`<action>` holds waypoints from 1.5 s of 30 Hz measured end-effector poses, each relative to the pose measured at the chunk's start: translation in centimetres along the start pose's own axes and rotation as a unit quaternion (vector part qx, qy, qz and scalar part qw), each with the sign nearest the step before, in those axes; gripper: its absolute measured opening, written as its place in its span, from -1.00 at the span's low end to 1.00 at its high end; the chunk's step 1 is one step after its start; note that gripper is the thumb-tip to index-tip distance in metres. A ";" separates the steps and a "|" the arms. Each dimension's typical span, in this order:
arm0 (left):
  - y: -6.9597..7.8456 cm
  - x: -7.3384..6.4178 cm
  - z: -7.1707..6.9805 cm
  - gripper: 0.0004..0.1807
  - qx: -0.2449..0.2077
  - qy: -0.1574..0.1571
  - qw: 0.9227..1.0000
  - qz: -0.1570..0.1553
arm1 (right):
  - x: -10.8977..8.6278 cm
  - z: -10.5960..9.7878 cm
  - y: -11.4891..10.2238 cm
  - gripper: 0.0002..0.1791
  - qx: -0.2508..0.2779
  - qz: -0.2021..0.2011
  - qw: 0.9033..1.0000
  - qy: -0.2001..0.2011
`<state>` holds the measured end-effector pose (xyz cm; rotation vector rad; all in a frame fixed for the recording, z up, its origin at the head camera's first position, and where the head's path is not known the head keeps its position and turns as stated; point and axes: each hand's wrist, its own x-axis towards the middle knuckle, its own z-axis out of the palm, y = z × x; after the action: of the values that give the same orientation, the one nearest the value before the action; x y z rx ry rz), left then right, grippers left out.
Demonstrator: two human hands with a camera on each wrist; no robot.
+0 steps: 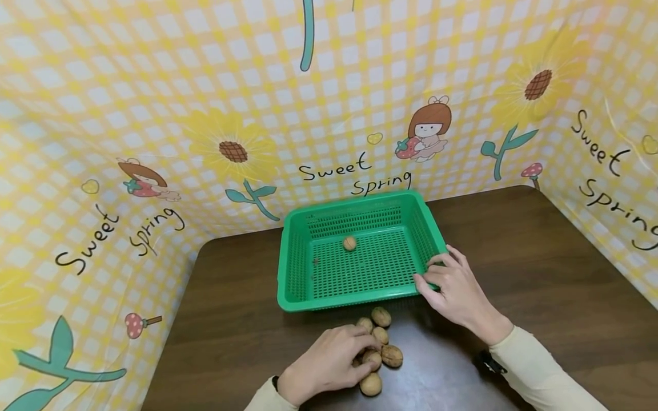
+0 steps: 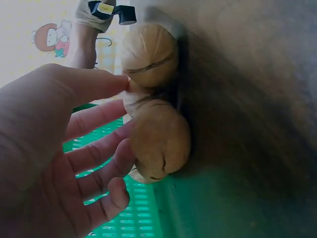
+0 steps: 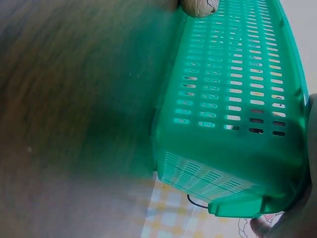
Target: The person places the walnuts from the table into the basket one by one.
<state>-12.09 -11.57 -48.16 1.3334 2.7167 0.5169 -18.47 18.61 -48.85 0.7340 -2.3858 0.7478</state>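
Several walnuts [image 1: 392,356] lie clustered on the table in front of a green plastic basket [image 1: 339,298]. My left hand [image 1: 329,359] reaches over the cluster from the left. In the left wrist view its thumb comes up to one walnut [image 2: 150,55], and the spread, slightly bent fingers reach behind another walnut [image 2: 162,139]. My right hand [image 1: 460,291] grips the basket's near right corner, thumb on the front rim and fingers over the side rim. Inside the basket a single walnut [image 1: 349,244] rests on the slotted floor.
The dark wooden table [image 1: 231,297] is enclosed by a yellow checked cloth [image 1: 329,114] with printed flowers and figures. The basket stands near the table's back edge, close to the cloth. A small dark bit [image 1: 316,261] lies on the basket floor.
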 end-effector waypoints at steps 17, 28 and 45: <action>0.0 -0.4 -0.3 -0.73 0.011 -0.007 1.000 -0.012 | 0.1 -0.1 -0.1 -0.64 -0.004 -0.008 1.000 0.009; 1.9 1.1 -5.3 -0.70 -0.021 -0.019 1.000 0.013 | -0.1 -0.1 -0.1 -0.63 -0.007 -0.006 1.000 0.009; -1.4 5.6 -13.8 -0.75 0.022 0.011 0.999 -0.047 | -0.2 0.0 0.0 -0.64 -0.002 -0.001 1.000 0.003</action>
<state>-19.48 -11.70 -35.16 1.2097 2.8073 0.4680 -18.32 18.69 -48.92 0.7305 -2.3795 0.7445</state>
